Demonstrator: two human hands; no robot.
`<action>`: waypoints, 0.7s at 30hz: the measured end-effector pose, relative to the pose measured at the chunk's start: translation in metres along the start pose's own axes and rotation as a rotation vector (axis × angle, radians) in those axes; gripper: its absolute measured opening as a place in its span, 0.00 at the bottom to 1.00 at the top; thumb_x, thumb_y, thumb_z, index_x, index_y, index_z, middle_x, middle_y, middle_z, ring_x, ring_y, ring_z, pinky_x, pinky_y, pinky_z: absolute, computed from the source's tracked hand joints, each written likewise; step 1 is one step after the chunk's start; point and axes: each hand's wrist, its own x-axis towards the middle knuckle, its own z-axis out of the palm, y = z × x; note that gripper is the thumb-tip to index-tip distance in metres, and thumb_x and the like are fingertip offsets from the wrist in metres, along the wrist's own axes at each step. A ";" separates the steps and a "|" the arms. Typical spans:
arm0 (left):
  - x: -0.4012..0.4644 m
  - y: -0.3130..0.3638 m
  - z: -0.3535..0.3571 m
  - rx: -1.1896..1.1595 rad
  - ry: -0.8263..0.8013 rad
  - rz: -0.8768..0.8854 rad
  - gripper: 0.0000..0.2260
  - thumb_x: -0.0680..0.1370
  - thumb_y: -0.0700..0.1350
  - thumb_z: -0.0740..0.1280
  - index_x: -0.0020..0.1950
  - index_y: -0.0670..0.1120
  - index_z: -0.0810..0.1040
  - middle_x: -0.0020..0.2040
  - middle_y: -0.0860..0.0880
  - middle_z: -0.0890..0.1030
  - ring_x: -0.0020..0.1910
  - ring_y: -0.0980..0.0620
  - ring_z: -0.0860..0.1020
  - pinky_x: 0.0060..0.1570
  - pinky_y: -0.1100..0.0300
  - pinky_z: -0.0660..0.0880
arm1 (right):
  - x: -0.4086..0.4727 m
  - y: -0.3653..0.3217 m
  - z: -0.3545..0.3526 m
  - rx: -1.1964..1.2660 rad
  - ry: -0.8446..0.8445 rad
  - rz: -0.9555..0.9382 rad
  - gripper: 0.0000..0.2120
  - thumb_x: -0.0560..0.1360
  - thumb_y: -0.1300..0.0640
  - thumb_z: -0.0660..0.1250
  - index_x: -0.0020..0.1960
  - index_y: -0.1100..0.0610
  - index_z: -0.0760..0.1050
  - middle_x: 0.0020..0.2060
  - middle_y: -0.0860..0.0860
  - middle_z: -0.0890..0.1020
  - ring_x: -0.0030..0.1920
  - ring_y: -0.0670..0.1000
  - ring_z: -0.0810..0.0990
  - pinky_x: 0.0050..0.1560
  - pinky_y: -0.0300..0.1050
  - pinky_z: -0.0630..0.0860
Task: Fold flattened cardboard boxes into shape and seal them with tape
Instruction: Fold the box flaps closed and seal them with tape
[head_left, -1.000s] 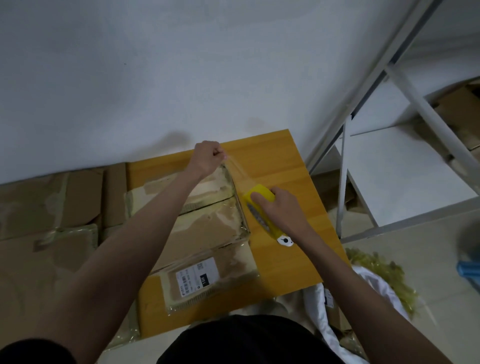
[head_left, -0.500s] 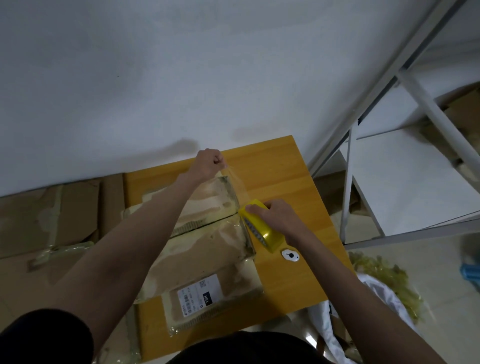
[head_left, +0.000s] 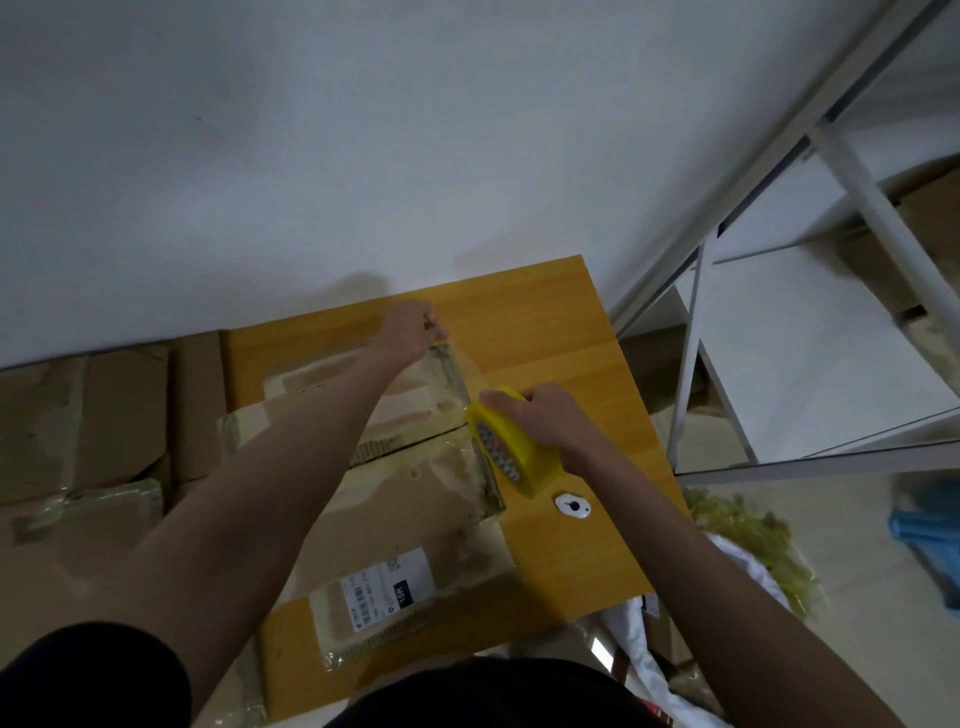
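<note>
The left hand (head_left: 410, 332) has its fingers curled and pinches the free end of the tape (head_left: 460, 371), a clear strip, above the far right corner of the box (head_left: 415, 467). The strip runs from that pinch down and to the right, along the box's right edge, to the dispenser (head_left: 514, 447). The right hand (head_left: 550, 421) grips the dispenser from its right side, fingers curled over the yellow body, with the index fingertip on its far end. The dispenser is tilted and sits at the box's right edge, near the seam where the two top flaps meet; whether it touches the cardboard cannot be told. The box is brown cardboard covered in patches of old clear tape. It lies on the table (head_left: 561, 332), an orange wood-grain top, and takes up the left and middle part of it. A white label (head_left: 387, 590) with barcodes and a black tag is on the box's near face. A cutter (head_left: 573, 506), small, white and oval with a dark centre, lies on the table just beside the near end of the dispenser. Both forearms reach forward from the bottom of the view. Other cardboard (head_left: 88, 441) lies stacked left of the table. A white metal rack (head_left: 779, 338) stands to the right against the wall (head_left: 363, 156).
</note>
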 end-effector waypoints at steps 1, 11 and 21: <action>0.001 0.001 0.000 0.014 -0.002 -0.009 0.06 0.78 0.39 0.71 0.42 0.40 0.77 0.45 0.44 0.83 0.42 0.53 0.78 0.32 0.74 0.67 | 0.001 0.000 -0.001 0.000 -0.003 0.004 0.24 0.72 0.35 0.70 0.41 0.55 0.67 0.37 0.56 0.67 0.37 0.54 0.67 0.39 0.53 0.64; -0.045 0.010 -0.007 0.419 -0.017 0.443 0.16 0.84 0.41 0.58 0.70 0.39 0.74 0.71 0.41 0.73 0.66 0.42 0.74 0.64 0.48 0.72 | 0.003 0.007 -0.006 -0.010 -0.013 0.023 0.29 0.72 0.33 0.68 0.44 0.59 0.65 0.42 0.61 0.64 0.39 0.58 0.69 0.40 0.58 0.69; -0.062 -0.024 -0.002 0.818 -0.320 0.605 0.27 0.85 0.55 0.47 0.82 0.48 0.46 0.82 0.50 0.48 0.81 0.55 0.47 0.79 0.54 0.45 | -0.034 0.022 -0.010 0.056 0.019 -0.034 0.33 0.72 0.39 0.73 0.70 0.55 0.72 0.66 0.53 0.77 0.62 0.55 0.77 0.59 0.57 0.77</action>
